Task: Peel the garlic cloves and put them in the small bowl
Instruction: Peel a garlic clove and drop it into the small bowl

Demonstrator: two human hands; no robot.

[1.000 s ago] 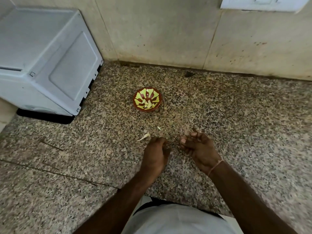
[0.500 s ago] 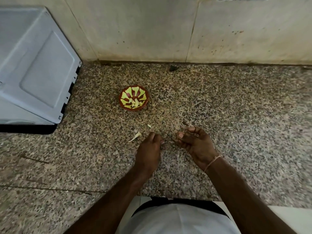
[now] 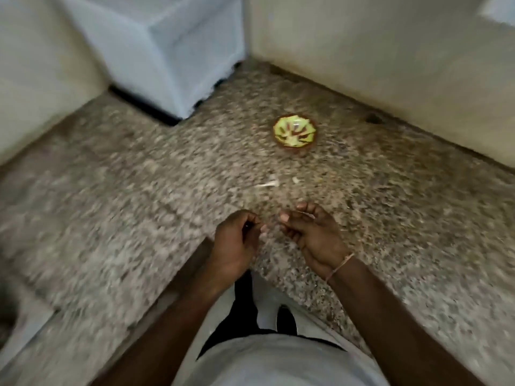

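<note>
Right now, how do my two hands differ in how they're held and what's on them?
The left hand shows its back to the camera with fingers curled inward; the right hand is turned palm-up with fingers loosely bent. The right hand has a thin wrist band; the left wrist is bare. Something pale lies across the right fingers, while the left's contents are too blurred to tell. Both hover close together above the speckled counter, nearer the person than the small bowl.

A speckled granite counter (image 3: 139, 218) filled most of the blurred view, running to a corner where plain beige walls (image 3: 376, 51) met it. At the far left a pale grey-white box-like appliance (image 3: 167, 51) stood on a dark base against the corner. At the far right a pale fixture (image 3: 498, 9) showed high on the wall. The light was soft and even.
</note>
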